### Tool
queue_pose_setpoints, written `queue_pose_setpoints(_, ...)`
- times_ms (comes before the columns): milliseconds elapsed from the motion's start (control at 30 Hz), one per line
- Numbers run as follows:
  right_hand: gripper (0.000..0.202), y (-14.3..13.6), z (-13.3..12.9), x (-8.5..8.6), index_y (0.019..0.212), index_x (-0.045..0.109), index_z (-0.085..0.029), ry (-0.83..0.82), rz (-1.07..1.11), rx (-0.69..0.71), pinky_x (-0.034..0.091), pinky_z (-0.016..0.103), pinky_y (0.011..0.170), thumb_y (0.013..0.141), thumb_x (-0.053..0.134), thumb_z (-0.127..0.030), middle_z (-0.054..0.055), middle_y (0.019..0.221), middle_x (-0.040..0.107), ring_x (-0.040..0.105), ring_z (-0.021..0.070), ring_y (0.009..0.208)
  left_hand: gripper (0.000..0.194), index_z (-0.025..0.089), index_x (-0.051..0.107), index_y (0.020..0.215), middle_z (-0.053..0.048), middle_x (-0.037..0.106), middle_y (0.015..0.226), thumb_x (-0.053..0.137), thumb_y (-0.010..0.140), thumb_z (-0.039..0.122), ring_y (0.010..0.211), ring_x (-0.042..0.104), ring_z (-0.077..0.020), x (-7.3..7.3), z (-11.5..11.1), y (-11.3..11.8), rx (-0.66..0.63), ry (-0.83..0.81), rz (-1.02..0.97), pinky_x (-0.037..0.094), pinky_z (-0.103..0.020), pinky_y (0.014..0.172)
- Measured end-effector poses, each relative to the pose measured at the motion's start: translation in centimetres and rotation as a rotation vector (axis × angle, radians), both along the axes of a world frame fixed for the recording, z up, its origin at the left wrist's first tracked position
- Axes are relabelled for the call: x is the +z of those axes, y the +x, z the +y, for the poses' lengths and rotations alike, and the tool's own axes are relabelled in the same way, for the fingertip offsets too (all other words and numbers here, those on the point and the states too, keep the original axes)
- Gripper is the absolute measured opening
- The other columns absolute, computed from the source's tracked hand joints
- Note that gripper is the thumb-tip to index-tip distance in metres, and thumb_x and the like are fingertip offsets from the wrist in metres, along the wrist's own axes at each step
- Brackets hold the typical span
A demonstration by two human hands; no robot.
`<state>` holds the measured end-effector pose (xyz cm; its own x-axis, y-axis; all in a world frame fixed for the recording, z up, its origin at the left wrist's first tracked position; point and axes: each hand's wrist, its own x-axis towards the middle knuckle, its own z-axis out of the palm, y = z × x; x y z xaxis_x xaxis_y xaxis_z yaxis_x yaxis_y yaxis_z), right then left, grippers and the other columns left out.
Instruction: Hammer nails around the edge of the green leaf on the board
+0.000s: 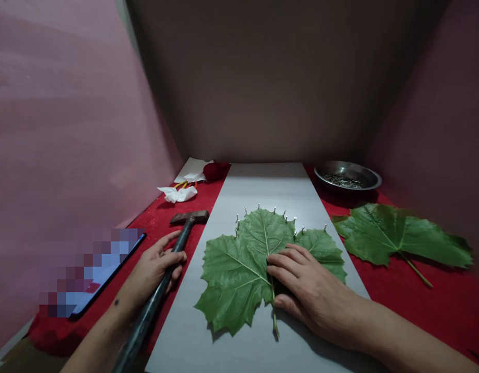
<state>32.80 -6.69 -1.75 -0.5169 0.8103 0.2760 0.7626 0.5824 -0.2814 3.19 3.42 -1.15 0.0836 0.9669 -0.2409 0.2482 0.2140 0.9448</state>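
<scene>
My left hand is closed around the dark handle of a hammer. The hammer lies slantwise left of the white board, its rusty head pointing away from me. On the board a large green leaf is spread out, its stem toward me. Several nails stand upright along the leaf's far edge. My right hand rests on the leaf near the stem, fingers stretched out and lying on it. It covers part of the leaf's right lobe.
At the right, a second green leaf lies on the red cloth. Behind it stands a metal bowl with several nails. To the left are a phone, a crumpled tissue and a dark red ball-like thing. Walls enclose three sides.
</scene>
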Motion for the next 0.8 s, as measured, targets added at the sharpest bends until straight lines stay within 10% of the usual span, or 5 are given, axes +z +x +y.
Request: queue_pose_setpoints(800, 0.026, -0.17, -0.06, 0.25, 0.102, 0.060, -0.017, -0.025, 0.043, -0.004, 0.035, 0.042, 0.092, 0.090, 0.048, -0.037, 0.007, 0.105, 0.058, 0.043, 0.0217, 0.099, 0.063, 0.019, 0.037, 0.130, 0.008, 0.049, 0.042, 0.060, 0.073, 0.026, 0.030, 0.037, -0.0090, 0.35, -0.22, 0.42, 0.019, 0.008, -0.013, 0.032, -0.018, 0.027)
